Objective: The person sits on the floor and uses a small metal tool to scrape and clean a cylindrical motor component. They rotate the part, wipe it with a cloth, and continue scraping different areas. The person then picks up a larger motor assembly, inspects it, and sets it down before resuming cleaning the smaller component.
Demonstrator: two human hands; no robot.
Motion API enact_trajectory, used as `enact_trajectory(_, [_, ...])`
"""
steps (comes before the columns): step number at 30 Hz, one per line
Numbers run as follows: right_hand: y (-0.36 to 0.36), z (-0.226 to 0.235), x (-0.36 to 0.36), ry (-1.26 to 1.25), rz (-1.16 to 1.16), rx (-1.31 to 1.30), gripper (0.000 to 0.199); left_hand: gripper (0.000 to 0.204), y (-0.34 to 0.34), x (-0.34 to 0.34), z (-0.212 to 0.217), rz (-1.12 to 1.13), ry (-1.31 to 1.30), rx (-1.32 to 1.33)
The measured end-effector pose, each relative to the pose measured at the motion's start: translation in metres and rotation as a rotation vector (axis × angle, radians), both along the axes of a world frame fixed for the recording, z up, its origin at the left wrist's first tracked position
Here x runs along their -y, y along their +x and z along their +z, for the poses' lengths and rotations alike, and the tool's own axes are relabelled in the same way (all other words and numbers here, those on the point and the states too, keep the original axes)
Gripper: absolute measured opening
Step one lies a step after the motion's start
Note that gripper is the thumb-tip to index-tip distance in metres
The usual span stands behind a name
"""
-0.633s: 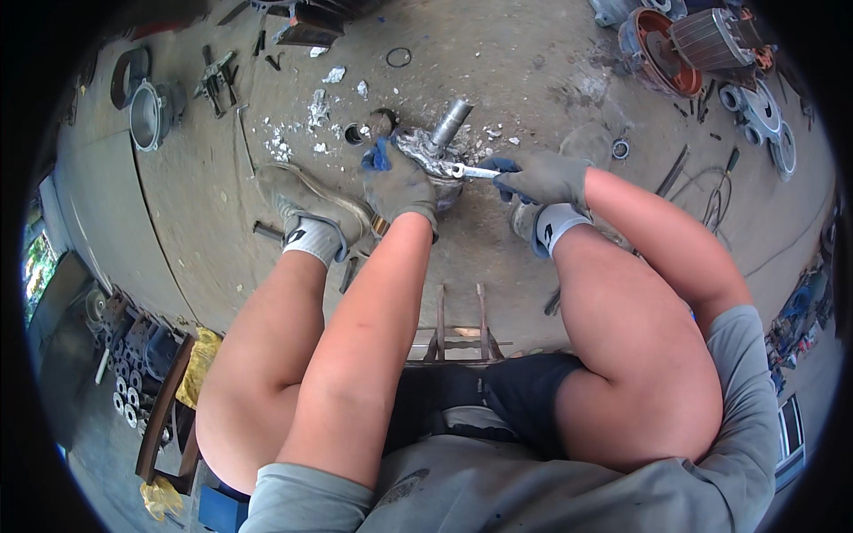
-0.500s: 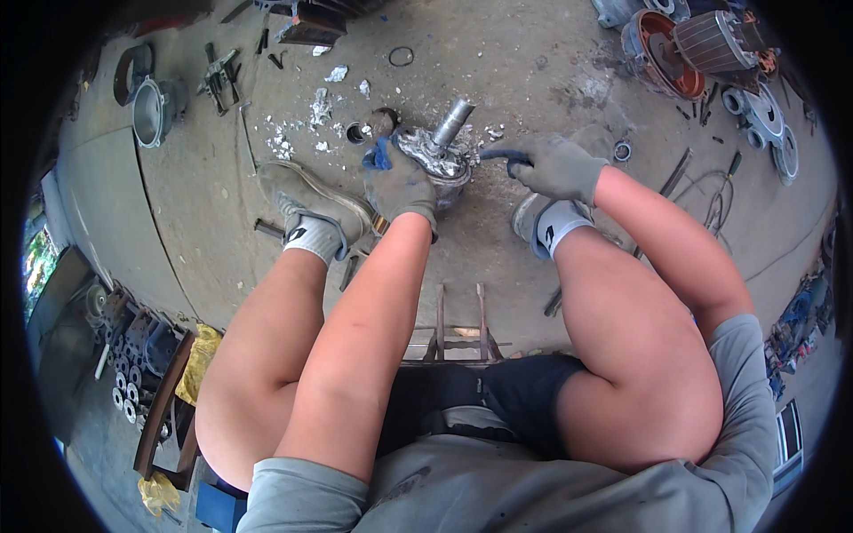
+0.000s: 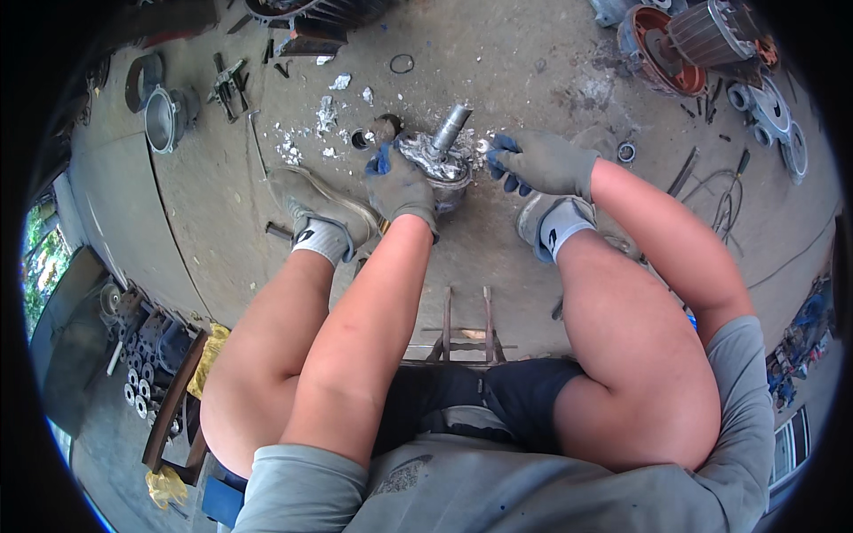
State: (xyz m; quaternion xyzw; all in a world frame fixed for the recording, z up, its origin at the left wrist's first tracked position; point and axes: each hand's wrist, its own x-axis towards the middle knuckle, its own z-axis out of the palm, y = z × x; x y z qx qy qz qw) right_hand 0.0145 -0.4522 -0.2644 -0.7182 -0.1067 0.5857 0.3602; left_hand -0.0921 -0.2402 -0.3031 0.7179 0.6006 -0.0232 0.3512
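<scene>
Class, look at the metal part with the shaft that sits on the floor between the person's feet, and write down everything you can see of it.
The metal part with the shaft is a round, silvery grey piece, seemingly a motor rotor, resting on the concrete floor. A plain steel shaft rises from its middle, tilted up and to the right. Its top face looks rough and shiny, with pale flakes scattered on the floor nearby. The gloved left hand grips its near left side; the gloved right hand is at its right edge, its blue-tipped fingers seeming to touch it.

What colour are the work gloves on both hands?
Grey knit gloves with blue fingertips, on left hand and right hand; head view.
</scene>
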Motion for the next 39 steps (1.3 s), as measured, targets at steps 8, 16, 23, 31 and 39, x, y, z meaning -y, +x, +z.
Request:
enact_trajectory(8, [-0.017,0.008,-0.030,-0.056,0.185,0.002,0.059,0.064,-0.002,0.000,0.002,-0.075,0.083,-0.048])
enact_trajectory(16, [-0.024,0.004,-0.054,0.022,0.103,-0.050,0.068,0.070,0.003,0.000,0.010,-0.047,0.017,-0.099])
enact_trajectory(23, [-0.008,0.022,-0.076,-0.017,0.447,0.144,0.061,0.078,0.004,-0.001,0.002,-0.064,0.050,-0.217])
enact_trajectory(31, [-0.045,0.007,-0.079,-0.021,0.366,0.391,0.050,0.066,0.007,0.001,0.002,0.001,0.084,-0.188])
enact_trajectory(39, [-0.048,-0.035,-0.037,0.266,0.458,0.660,0.064,0.070,0.006,0.001,0.006,-0.050,0.046,-0.159])
